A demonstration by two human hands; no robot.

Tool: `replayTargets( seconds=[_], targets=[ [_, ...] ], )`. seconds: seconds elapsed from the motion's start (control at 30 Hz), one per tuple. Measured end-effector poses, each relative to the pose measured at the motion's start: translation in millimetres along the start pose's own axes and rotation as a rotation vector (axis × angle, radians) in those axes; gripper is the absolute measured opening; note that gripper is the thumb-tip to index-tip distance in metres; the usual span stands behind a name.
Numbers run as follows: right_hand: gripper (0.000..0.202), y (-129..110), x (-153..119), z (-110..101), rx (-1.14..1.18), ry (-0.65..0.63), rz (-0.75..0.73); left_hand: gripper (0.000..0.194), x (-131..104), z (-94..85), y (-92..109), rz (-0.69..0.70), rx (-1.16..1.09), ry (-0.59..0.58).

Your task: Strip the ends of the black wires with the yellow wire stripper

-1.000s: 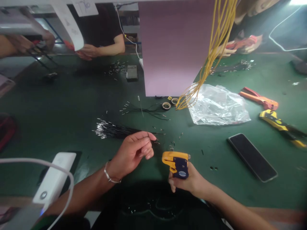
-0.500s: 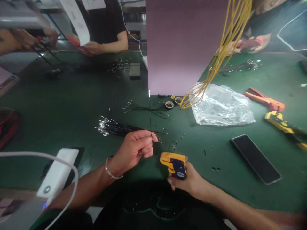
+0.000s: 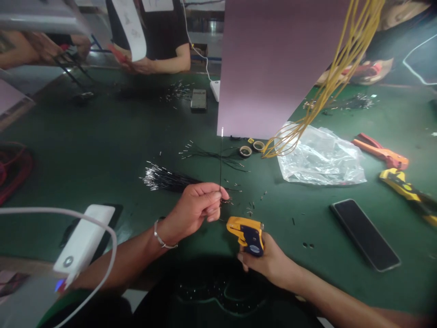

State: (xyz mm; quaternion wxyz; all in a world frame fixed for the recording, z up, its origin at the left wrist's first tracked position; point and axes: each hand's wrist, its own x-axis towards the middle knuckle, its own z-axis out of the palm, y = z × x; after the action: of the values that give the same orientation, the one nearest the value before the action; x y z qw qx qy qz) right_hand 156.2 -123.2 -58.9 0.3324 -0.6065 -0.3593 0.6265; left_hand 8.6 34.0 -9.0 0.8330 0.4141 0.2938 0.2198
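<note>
My left hand (image 3: 202, 206) pinches a thin black wire (image 3: 221, 164) between thumb and forefinger. The wire stands nearly upright, with a bright metal tip at its top. My right hand (image 3: 269, 262) is closed round the grip of a yellow and dark blue wire stripper (image 3: 246, 233). Its jaw points left, just below and to the right of my left fingers. Behind my left hand lies a bundle of black wires (image 3: 167, 177) with shiny ends at the left. Farther back is a small loose group of black wires (image 3: 211, 156).
Two tape rolls (image 3: 245, 151), a clear plastic bag (image 3: 319, 157), orange-handled pliers (image 3: 382, 150), a yellow-black tool (image 3: 403, 182) and a phone (image 3: 365, 234) lie on the green table. Yellow wires (image 3: 321, 105) hang before a pinkish panel (image 3: 273, 68). A white power bank (image 3: 85, 239) is left. Co-workers sit opposite.
The view has shifted a little, so most table items appear slightly farther right. Both hands keep their grips on the wire and the stripper.
</note>
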Motion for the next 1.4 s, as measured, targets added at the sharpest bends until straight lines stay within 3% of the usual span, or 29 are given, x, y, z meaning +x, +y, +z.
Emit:
replayTargets(
  seconds=[0.2, 0.6, 0.87, 1.03, 1.2, 1.4],
  targets=[
    [0.016, 0, 3, -1, 0.015, -0.044, 0.001, 0.011, 1, -2.7, -1, 0.006, 0.004, 0.006],
    [0.027, 0, -3, -3, 0.004, -0.001, -0.081, 0.008, 7, -6.3, -15, -0.029, -0.023, 0.001],
    [0.027, 7, 1, -6, 0.035, -0.020, -0.075, 0.010, 3, -2.9, -12, 0.030, 0.020, -0.026],
    [0.032, 7, 8, 1, 0.036, 0.025, -0.077, 0.008, 10, -7.2, -11, 0.001, -0.003, 0.025],
    [0.020, 16, 11, 1, 0.164, 0.047, -0.069, 0.010, 12, -10.1, -3, -0.005, -0.043, 0.001],
    [0.024, 27, 13, -8, 0.371, 0.071, -0.127, 0.009, 11, -9.8, 4, 0.073, -0.083, -0.010]
  ],
)
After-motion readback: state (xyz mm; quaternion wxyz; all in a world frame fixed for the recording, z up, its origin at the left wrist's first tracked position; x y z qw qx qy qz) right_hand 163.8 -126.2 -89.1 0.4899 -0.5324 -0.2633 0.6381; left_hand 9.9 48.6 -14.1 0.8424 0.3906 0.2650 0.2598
